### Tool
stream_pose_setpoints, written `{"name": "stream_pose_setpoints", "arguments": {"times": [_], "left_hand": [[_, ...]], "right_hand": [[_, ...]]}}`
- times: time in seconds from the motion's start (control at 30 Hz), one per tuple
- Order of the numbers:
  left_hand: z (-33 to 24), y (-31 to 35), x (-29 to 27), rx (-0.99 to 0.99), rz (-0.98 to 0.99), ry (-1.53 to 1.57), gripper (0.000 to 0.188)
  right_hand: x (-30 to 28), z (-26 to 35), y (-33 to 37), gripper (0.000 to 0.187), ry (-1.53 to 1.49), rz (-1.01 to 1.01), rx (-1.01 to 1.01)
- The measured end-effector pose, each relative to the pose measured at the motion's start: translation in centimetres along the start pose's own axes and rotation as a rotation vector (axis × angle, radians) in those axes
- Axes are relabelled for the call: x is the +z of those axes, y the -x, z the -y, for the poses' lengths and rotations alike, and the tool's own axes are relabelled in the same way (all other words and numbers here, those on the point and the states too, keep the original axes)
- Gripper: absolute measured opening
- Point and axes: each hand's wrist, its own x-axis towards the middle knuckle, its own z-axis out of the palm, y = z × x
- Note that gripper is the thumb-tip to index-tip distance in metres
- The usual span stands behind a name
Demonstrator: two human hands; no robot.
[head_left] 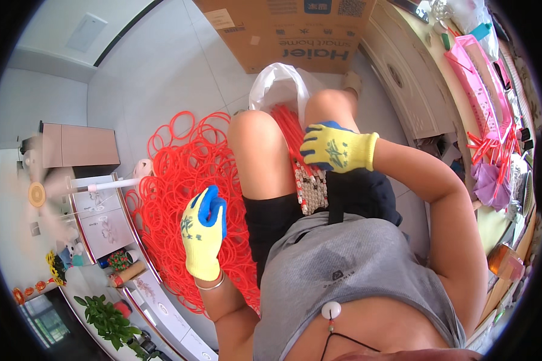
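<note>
Between my knees stands a bundle of thin red plastic tubes (288, 130), its far part inside a white plastic bag (275, 80). My right hand (337, 147), in a yellow knit glove with blue-coated fingers, curls its fingertips over the near part of that bundle. Below it, against my dark shorts, lies a block of whitish beads or small knobs (311, 194). My left hand (205, 233), gloved the same way, hovers at the left over a large heap of red plastic rings (183, 180). Its fingers are curled in towards the thumb; anything inside them is hidden.
A big cardboard box (289, 36) stands ahead on the tiled floor. On the right, a long cabinet (397, 78) bears a pink basket (476, 84) and more red tubes. At the left are a spinning fan (37, 194), drawers (105, 231) and a potted plant (108, 322).
</note>
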Motion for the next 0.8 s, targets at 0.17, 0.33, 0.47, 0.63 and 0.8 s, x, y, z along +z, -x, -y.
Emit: {"name": "stream_pose_setpoints", "arguments": {"times": [0.17,0.33,0.47,0.63,0.8], "left_hand": [[-1.0,-1.2,2.6,0.088,0.036,0.093,0.029],[-2.5,-1.7,4.6,0.147,0.094,0.126,0.032],[-2.6,-1.9,5.9,0.249,0.091,0.149,0.033],[-3.8,-2.3,5.6,0.214,0.064,0.227,0.032],[-4.1,-1.9,5.7,-0.004,0.028,0.630,0.026]], "right_hand": [[-0.1,0.8,1.1,0.031,-0.060,0.006,0.022],[-1.1,2.6,0.8,0.036,0.005,-0.039,0.023],[-1.6,2.9,0.3,0.037,-0.012,-0.021,0.063],[-4.2,2.7,0.1,0.032,-0.207,-0.424,0.259],[-13.0,1.9,0.9,0.025,-0.961,-1.181,0.436]]}}
